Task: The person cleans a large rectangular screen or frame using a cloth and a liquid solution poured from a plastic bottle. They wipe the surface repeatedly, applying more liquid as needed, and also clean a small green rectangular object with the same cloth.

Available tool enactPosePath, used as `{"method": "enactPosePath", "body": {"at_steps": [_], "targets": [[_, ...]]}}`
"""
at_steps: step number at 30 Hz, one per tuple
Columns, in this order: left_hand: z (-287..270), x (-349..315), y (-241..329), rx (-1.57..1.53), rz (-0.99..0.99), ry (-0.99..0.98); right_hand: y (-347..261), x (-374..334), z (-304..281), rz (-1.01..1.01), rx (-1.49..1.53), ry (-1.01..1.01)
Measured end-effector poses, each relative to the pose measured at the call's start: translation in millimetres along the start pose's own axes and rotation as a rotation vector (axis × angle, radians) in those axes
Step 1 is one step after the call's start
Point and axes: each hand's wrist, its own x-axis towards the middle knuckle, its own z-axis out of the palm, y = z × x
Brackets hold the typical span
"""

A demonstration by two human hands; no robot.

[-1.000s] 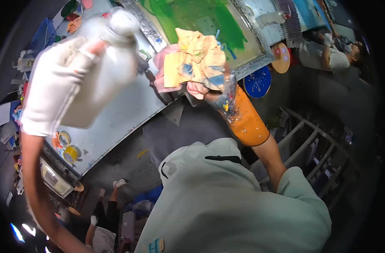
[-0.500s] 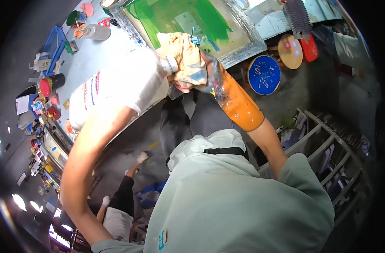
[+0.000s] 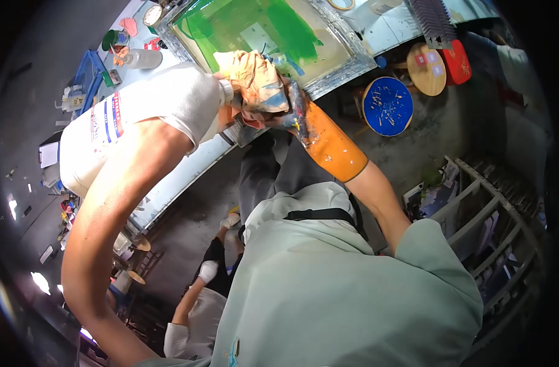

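Note:
A large white plastic jug (image 3: pixel 117 122) with red and blue print lies tipped along my left forearm, its neck at the rag. My left hand (image 3: pixel 228 115) is mostly hidden under the jug and grips it near the neck. My right hand (image 3: pixel 279 113), in a long orange rubber glove smeared with dark paint, clutches a bunched, stained yellowish rag (image 3: pixel 250 78). Most of the right fingers are covered by the rag. Both hands are over the near edge of a framed printing screen (image 3: pixel 328 49) coated with green ink (image 3: pixel 292 33).
A clear squeeze bottle (image 3: pixel 142 59), a green tin (image 3: pixel 115 40) and a blue crate (image 3: pixel 87 76) stand left on the bench. Right of the bench are a blue-topped stool (image 3: pixel 388 105), a wooden stool (image 3: pixel 426 68) and a metal rack (image 3: pixel 475 211). Another person (image 3: pixel 200 318) is at lower left.
The view has shifted. The rag, jug and both hands stay together, slightly farther left in the picture, and more of the jug's print shows. The other person has moved right in the picture.

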Motion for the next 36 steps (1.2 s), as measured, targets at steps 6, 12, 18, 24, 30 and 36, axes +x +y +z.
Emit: {"method": "enactPosePath", "body": {"at_steps": [6,12,18,24,30,36], "targets": [[-13.2,-4.4,2.8,0.014,-0.095,-0.168,-1.3,5.6,8.6,-0.182,-0.299,-0.004],[-16.8,3.9,5.5,0.046,-0.118,-0.188,2.4,0.9,4.2,-0.110,-0.142,0.016],[-10.6,3.3,-5.1,0.096,-0.070,-0.159,28.6,-2.9,13.9,0.214,0.826,0.112],[-29.0,-1.2,10.3,-0.040,-0.120,-0.076,32.4,0.6,10.1,-0.059,0.066,0.071],[-20.6,6.5,16.5,-0.089,-0.192,-0.183,18.7,4.5,9.8,0.275,0.964,0.018],[-35.3,5.3,24.7,0.026,-0.173,-0.226,17.8,-1.0,7.8,0.006,0.215,0.102]]}}
